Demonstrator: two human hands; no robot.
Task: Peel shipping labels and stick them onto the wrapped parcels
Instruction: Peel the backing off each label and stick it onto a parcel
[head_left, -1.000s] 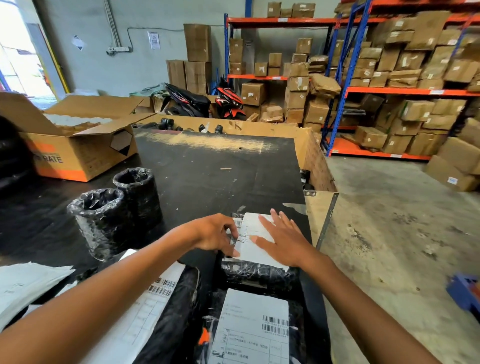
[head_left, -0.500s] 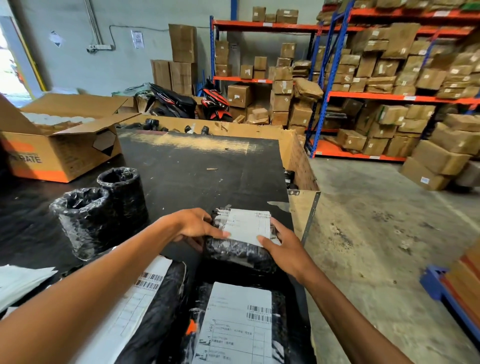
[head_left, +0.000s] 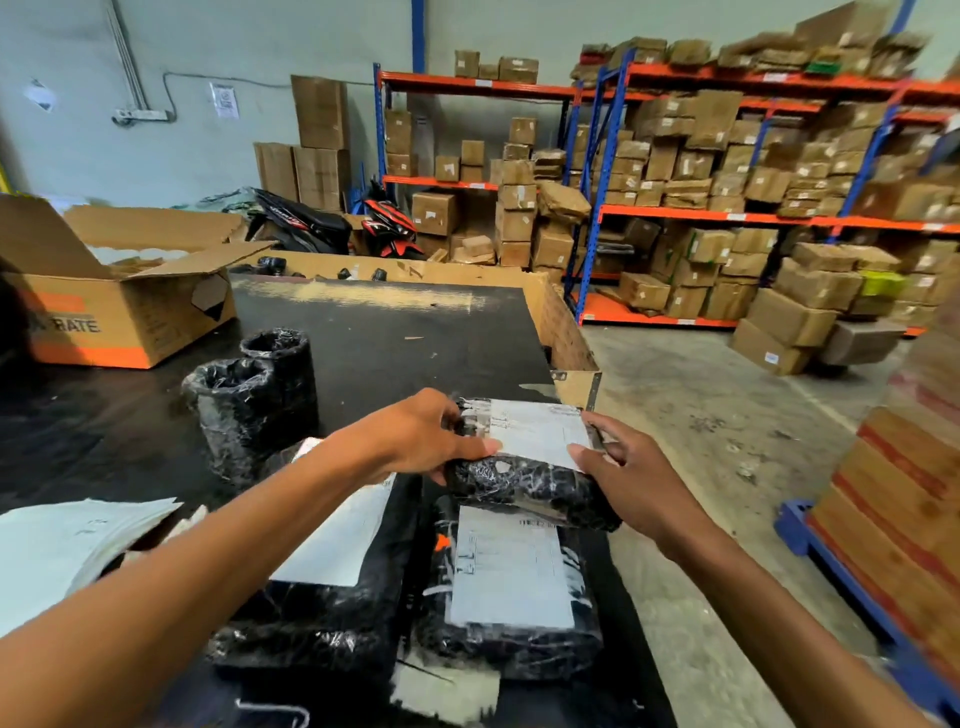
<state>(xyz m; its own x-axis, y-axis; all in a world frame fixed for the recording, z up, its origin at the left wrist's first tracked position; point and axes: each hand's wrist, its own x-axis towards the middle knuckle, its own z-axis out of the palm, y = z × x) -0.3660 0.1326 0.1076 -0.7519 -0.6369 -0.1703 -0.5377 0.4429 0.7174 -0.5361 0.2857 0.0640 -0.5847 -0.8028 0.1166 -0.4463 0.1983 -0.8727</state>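
Note:
A black-wrapped parcel (head_left: 524, 483) with a white shipping label (head_left: 540, 434) on top is lifted off the black table (head_left: 395, 343), tilted toward me. My left hand (head_left: 415, 439) grips its left end and my right hand (head_left: 628, 478) grips its right end. Below it lie two more black-wrapped parcels, one in the middle (head_left: 511, 639) and one to the left (head_left: 311, 618), each with a white label on top. A stack of white label sheets (head_left: 57, 545) lies at the left edge.
Two upright black-wrapped cylinders (head_left: 244, 405) stand left of my hands. An open cardboard box (head_left: 114, 312) sits at the far left. Racks of cartons (head_left: 727, 208) fill the back and right. A blue pallet (head_left: 852, 597) with boxes stands at the right.
My hands went from pressing the label flat on the parcel to gripping its two ends. The parcel has come up off the table and tilted.

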